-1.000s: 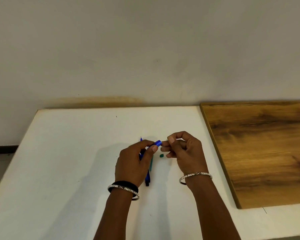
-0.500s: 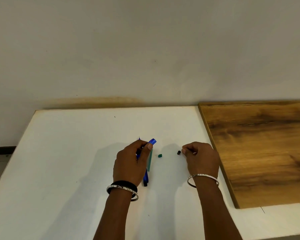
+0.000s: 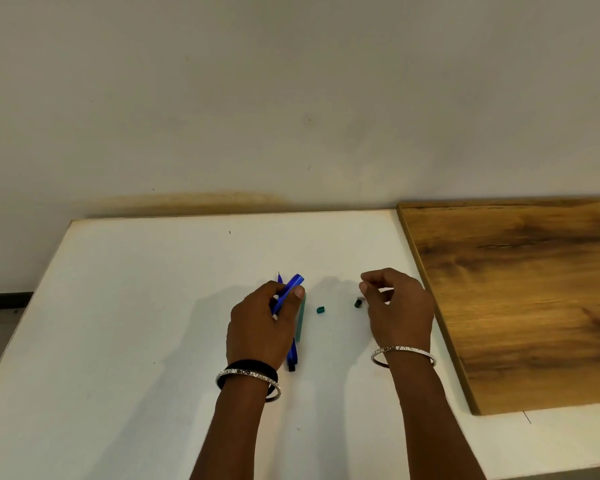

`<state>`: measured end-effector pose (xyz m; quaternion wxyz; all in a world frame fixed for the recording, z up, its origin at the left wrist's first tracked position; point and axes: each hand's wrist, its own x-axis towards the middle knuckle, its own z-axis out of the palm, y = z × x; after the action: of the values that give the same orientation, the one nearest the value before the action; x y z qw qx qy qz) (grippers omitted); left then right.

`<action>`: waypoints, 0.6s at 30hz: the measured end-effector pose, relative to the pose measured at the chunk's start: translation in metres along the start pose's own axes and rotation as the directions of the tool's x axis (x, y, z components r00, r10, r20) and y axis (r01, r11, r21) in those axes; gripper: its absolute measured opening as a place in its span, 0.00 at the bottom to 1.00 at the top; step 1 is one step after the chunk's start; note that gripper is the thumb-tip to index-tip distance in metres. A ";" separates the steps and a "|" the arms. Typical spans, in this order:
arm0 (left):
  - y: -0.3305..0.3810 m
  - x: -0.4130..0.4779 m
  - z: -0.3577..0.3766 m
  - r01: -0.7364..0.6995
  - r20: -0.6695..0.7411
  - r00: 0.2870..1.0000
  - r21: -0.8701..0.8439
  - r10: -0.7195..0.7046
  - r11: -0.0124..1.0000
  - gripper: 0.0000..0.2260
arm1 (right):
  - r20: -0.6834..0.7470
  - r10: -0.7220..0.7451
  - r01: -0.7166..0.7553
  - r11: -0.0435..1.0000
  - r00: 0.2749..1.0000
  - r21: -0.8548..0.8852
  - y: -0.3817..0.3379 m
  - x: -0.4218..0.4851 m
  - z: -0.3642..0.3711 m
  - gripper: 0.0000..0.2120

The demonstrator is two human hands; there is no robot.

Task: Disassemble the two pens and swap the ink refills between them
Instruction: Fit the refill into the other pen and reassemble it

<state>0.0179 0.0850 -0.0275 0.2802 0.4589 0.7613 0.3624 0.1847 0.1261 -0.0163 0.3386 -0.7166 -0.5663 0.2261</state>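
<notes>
My left hand (image 3: 260,323) grips a blue pen barrel (image 3: 293,284), whose open end sticks up past my thumb. Under and beside that hand on the white table (image 3: 136,323) lie a teal pen barrel (image 3: 301,320) and a blue pen part with a black end (image 3: 292,356). A thin blue tip (image 3: 279,278) pokes out behind my fingers. A small green cap (image 3: 320,310) lies between my hands. A small dark cap (image 3: 358,303) sits on the table just below the fingertips of my right hand (image 3: 399,306), which hovers loosely curled and holds nothing.
A brown wooden board (image 3: 527,299) lies over the table's right side, close to my right hand. A pale wall rises right behind the table's far edge.
My right hand pulled the small dark cap off the blue barrel, carried it right, set it down and let go. My left hand kept hold of the barrel.
</notes>
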 end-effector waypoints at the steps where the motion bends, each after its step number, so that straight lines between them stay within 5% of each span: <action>1: 0.001 -0.001 0.000 0.004 -0.005 1.000 0.024 -0.004 1.000 0.13 | -0.002 -0.009 0.009 1.000 1.000 0.012 -0.001 0.000 0.001 0.04; 8: 0.006 -0.009 0.007 0.022 0.016 1.000 0.267 -0.027 0.964 0.08 | -0.009 -0.033 0.034 0.996 0.999 0.080 -0.004 -0.001 0.003 0.03; 18: 0.012 -0.009 0.010 0.060 -0.062 0.997 0.306 -0.043 0.950 0.08 | 0.066 -0.052 0.045 0.994 0.996 0.095 -0.005 -0.003 0.006 0.05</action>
<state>0.0349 0.0835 -0.0229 0.1938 0.4667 0.8276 0.2444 0.1764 0.1248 -0.0165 0.3576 -0.6779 -0.5836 0.2682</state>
